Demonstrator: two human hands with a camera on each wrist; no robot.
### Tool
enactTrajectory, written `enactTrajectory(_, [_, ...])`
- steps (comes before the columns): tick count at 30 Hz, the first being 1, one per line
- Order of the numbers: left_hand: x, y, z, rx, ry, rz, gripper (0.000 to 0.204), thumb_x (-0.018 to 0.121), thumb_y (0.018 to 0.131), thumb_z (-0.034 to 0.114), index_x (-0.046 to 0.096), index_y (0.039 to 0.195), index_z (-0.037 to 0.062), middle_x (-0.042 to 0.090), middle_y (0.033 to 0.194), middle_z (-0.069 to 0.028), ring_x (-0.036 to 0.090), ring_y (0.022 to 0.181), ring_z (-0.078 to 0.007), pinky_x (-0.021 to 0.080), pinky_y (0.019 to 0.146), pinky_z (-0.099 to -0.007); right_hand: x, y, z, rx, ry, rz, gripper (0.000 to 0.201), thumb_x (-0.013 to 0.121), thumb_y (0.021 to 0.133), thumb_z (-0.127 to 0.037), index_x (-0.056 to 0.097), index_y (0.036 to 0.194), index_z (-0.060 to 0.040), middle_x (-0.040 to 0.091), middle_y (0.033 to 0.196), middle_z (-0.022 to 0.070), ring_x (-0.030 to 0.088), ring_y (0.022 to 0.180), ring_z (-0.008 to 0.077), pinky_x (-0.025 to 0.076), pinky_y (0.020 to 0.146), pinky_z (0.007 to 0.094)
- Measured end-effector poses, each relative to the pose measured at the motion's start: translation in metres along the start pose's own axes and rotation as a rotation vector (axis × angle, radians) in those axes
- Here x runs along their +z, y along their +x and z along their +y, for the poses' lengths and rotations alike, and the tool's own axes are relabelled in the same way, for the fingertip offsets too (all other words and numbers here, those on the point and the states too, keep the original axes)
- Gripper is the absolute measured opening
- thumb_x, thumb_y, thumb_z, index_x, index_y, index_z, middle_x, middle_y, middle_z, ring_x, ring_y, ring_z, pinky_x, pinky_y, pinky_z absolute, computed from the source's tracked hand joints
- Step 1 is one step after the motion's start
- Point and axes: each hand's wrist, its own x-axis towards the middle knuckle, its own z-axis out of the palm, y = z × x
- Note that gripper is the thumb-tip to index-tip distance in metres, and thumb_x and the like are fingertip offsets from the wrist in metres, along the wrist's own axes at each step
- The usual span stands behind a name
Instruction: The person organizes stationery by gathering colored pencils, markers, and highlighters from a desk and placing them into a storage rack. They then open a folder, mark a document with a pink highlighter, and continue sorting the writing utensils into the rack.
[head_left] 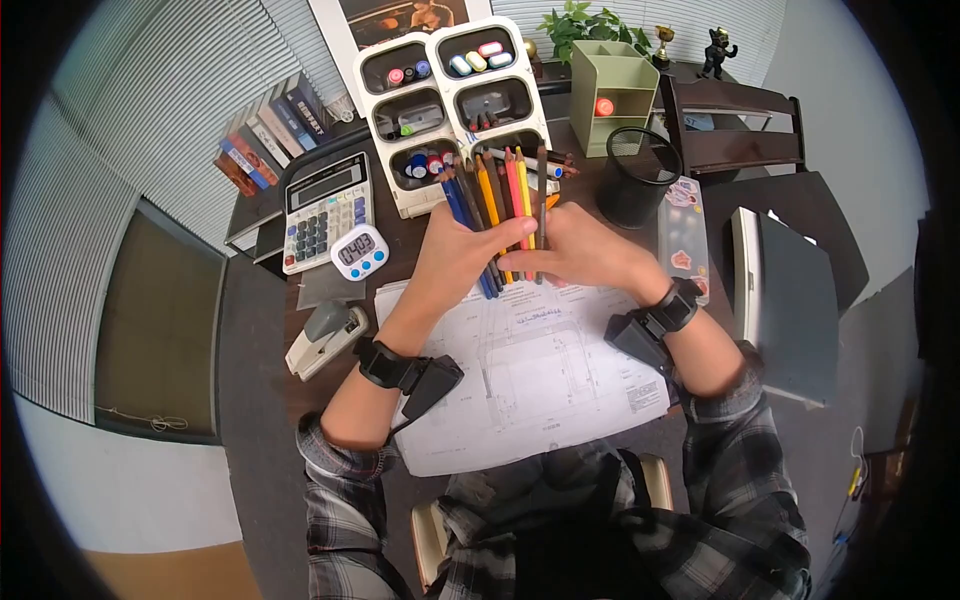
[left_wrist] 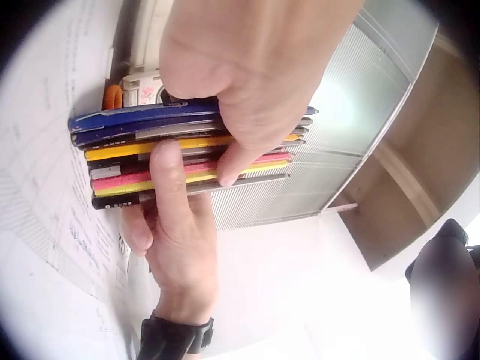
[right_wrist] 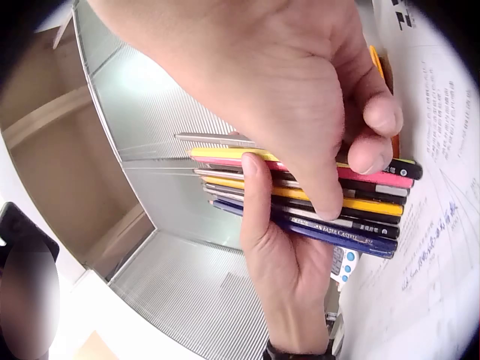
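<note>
Both hands hold a bundle of pencils (head_left: 487, 195) upright above the printed sheets, tips pointing away from the body. Blue, black, orange, pink and yellow ones lie side by side. My left hand (head_left: 452, 252) grips the bundle from the left, its thumb across the front. From the right, my right hand (head_left: 590, 245) grips it, thumb lying over the lower part. In the left wrist view the pencils (left_wrist: 120, 154) spread in a flat row between both hands. The right wrist view shows the pencils' blunt ends (right_wrist: 390, 210) near the paper.
Behind the hands stands a white organizer (head_left: 432, 130) with pens and erasers. A black mesh cup (head_left: 632, 195) and green holder (head_left: 590, 130) are at the right. Calculator (head_left: 325, 215), timer (head_left: 360, 252) and stapler (head_left: 325, 340) sit left; printed sheets (head_left: 530, 400) lie below.
</note>
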Motion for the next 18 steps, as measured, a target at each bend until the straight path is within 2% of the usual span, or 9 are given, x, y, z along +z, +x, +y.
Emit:
enactTrajectory(1, [0.0, 0.0, 0.0, 0.007, 0.006, 0.008, 0.026, 0.077, 0.086, 0.013, 0.068, 0.105, -0.0011, 0.07, 0.092, -0.0047, 0.064, 0.077, -0.0072, 0.053, 0.067, -0.0247, 0.0, 0.0, -0.001, 0.001, -0.01, -0.008, 0.041, 0.074, 0.089, -0.026, 0.058, 0.115, 0.0008, 0.063, 0.067, 0.006, 0.061, 0.051, 0.0131, 0.048, 0.047, 0.0271])
enactTrajectory(4, [0.004, 0.0, 0.003, 0.0, -0.066, 0.015, 0.026, 0.076, 0.086, 0.013, 0.068, 0.106, -0.0016, 0.07, 0.093, -0.0049, 0.064, 0.078, -0.0078, 0.054, 0.069, -0.0251, 0.001, 0.001, -0.001, -0.006, -0.001, 0.008, 0.044, 0.073, 0.089, -0.024, 0.054, 0.12, 0.0006, 0.063, 0.066, 0.0059, 0.061, 0.051, 0.0133, 0.048, 0.047, 0.0277])
enactTrajectory(8, [0.002, 0.001, -0.002, -0.001, -0.072, -0.016, 0.03, 0.076, 0.086, 0.012, 0.066, 0.11, -0.0009, 0.07, 0.097, -0.0052, 0.064, 0.08, -0.0085, 0.054, 0.071, -0.0253, 0.002, 0.003, 0.005, -0.003, -0.024, 0.004, 0.041, 0.072, 0.09, -0.023, 0.055, 0.116, 0.003, 0.062, 0.066, 0.0061, 0.06, 0.05, 0.0129, 0.048, 0.047, 0.028])
enactTrajectory(10, [0.0, 0.001, -0.003, -0.05, -0.035, -0.05, 0.032, 0.072, 0.087, 0.007, 0.065, 0.118, -0.0015, 0.071, 0.105, -0.0073, 0.067, 0.093, -0.0123, 0.055, 0.083, -0.028, 0.001, 0.004, 0.004, 0.05, -0.097, -0.091, 0.042, 0.071, 0.091, -0.026, 0.054, 0.113, 0.0057, 0.064, 0.068, 0.0105, 0.063, 0.055, 0.0202, 0.051, 0.053, 0.0322])
enactTrajectory(11, [0.0, 0.001, -0.003, -0.051, -0.035, -0.05, 0.032, 0.072, 0.087, 0.007, 0.065, 0.118, -0.0015, 0.071, 0.105, -0.0073, 0.067, 0.093, -0.0123, 0.055, 0.083, -0.028, 0.002, 0.004, 0.009, 0.05, -0.096, -0.091, 0.042, 0.071, 0.091, -0.026, 0.054, 0.113, 0.0057, 0.064, 0.068, 0.0105, 0.063, 0.055, 0.0202, 0.051, 0.053, 0.0322])
enactTrajectory(13, [0.003, 0.002, -0.003, -0.016, -0.06, -0.032, 0.032, 0.071, 0.087, 0.006, 0.065, 0.118, -0.0011, 0.072, 0.106, -0.0078, 0.067, 0.095, -0.0135, 0.054, 0.087, -0.0289, 0.007, 0.005, 0.021, -0.13, -0.21, -0.008, 0.046, 0.069, 0.093, -0.031, 0.054, 0.112, 0.0081, 0.066, 0.073, 0.0156, 0.065, 0.063, 0.0296, 0.052, 0.06, 0.0371])
enactTrajectory(14, [0.003, 0.002, -0.002, -0.017, -0.06, -0.032, 0.032, 0.071, 0.087, 0.006, 0.065, 0.118, -0.0011, 0.072, 0.106, -0.0078, 0.067, 0.095, -0.0135, 0.054, 0.087, -0.0289, 0.006, 0.005, 0.02, -0.129, -0.21, -0.008, 0.046, 0.069, 0.093, -0.031, 0.054, 0.112, 0.0081, 0.066, 0.073, 0.0156, 0.065, 0.063, 0.0296, 0.052, 0.06, 0.0371])
enactTrajectory(16, [0.004, 0.001, 0.001, -0.02, -0.12, -0.073, 0.033, 0.071, 0.088, 0.006, 0.064, 0.119, -0.0005, 0.072, 0.105, -0.0076, 0.067, 0.095, -0.0141, 0.054, 0.088, -0.0298, 0.006, 0.004, 0.017, -0.081, -0.154, -0.028, 0.049, 0.067, 0.094, -0.034, 0.053, 0.112, 0.009, 0.067, 0.076, 0.0184, 0.065, 0.069, 0.0356, 0.052, 0.066, 0.0403])
enactTrajectory(18, [0.005, 0.001, 0.003, -0.02, -0.121, -0.079, 0.033, 0.071, 0.088, 0.006, 0.064, 0.119, -0.0002, 0.072, 0.105, -0.0078, 0.067, 0.096, -0.0141, 0.054, 0.088, -0.03, 0.009, 0.007, 0.025, -0.099, -0.137, -0.018, 0.049, 0.067, 0.094, -0.035, 0.053, 0.111, 0.0089, 0.066, 0.075, 0.0181, 0.065, 0.067, 0.0346, 0.052, 0.064, 0.0398])
